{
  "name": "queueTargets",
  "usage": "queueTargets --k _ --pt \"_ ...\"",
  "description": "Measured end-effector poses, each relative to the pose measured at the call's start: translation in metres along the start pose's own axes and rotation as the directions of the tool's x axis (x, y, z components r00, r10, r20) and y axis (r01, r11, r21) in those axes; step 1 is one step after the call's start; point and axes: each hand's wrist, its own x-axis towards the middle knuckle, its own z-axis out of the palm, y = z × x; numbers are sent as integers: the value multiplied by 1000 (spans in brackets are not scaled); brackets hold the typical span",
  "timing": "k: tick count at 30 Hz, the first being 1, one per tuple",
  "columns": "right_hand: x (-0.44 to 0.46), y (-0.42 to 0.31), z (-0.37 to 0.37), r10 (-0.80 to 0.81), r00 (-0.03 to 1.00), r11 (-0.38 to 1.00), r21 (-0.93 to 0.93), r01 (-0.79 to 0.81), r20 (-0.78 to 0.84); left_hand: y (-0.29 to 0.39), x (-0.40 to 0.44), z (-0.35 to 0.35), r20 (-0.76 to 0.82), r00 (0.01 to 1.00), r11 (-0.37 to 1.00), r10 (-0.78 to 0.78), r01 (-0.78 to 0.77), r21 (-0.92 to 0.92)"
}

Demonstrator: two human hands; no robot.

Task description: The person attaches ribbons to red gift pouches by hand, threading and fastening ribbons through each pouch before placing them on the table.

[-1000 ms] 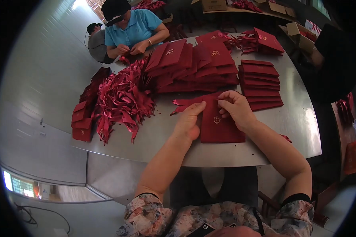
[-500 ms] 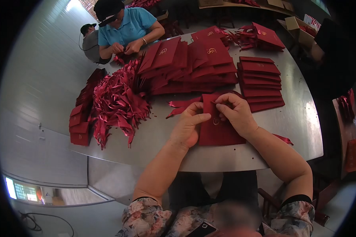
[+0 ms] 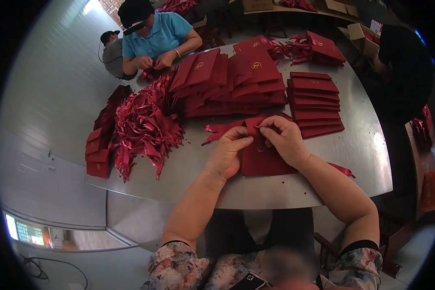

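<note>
A red bag (image 3: pixel 266 162) with a gold logo lies flat on the metal table (image 3: pixel 205 186) in front of me. My left hand (image 3: pixel 229 151) pinches the bag's upper left edge between thumb and fingers. At the upper part of the bag, my right hand (image 3: pixel 286 140) is closed in a pinch; whatever is between its fingertips is too small to make out. Red ribbon (image 3: pixel 222 130) sticks out to the left of the bag, beyond my left hand. Part of the logo is covered by my right fingers.
A heap of red ribbons (image 3: pixel 147 125) lies left, beside stacked red bags (image 3: pixel 97 162). Large bag piles (image 3: pixel 232 82) stand behind my hands, another stack (image 3: pixel 316 104) at right. A co-worker in blue (image 3: pixel 157 36) handles ribbon across the table. A person in black (image 3: pixel 406 67) is at right.
Both hands have stayed at the bag's upper part, shifting slightly, with the right fingertips now pinched close beside the left ones. The person in black at the right has moved.
</note>
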Motion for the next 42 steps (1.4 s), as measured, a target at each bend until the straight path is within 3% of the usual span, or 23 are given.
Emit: queueTargets --k 5,10,17,22,24,25,27,31,34,36,40,42 --pt "3 -1 0 22 1000 999 -47 -21 19 2 0 4 -40 999 997 -27 30 75" --pt "2 -1 3 19 999 999 -47 -17 47 0 -1 4 -100 987 989 -126 117 -93" --pt "1 -2 5 -18 998 996 -81 23 60 5 -7 13 -114 986 987 -119 105 -124" --pt "-1 -7 4 -52 997 998 -32 54 62 8 -9 12 -34 992 981 -125 119 -150" --pt "1 -2 3 -261 961 940 -203 273 88 8 -7 12 -29 989 974 -144 136 -181" --pt "1 -1 2 -260 962 941 -202 272 88 8 -7 12 -22 986 965 -164 155 -212" --pt "4 -2 0 -478 868 807 -324 494 134 5 -5 9 -47 985 961 -166 151 -231" --pt "-2 -9 2 -441 894 816 -376 438 85 -1 0 6 -99 991 978 -90 70 -195" --pt "-2 -12 3 -493 865 735 -490 469 90 1 -3 8 -85 995 984 -46 31 -176" --pt "-3 -16 3 -579 808 610 -601 516 106 4 -6 12 -74 997 995 -18 11 -99" --pt "-6 -25 5 -605 783 505 -692 517 143 1 -9 14 -125 991 996 56 -46 76" --pt "-8 -29 7 -620 750 371 -756 540 231 -4 -8 13 -112 987 988 116 -103 118"
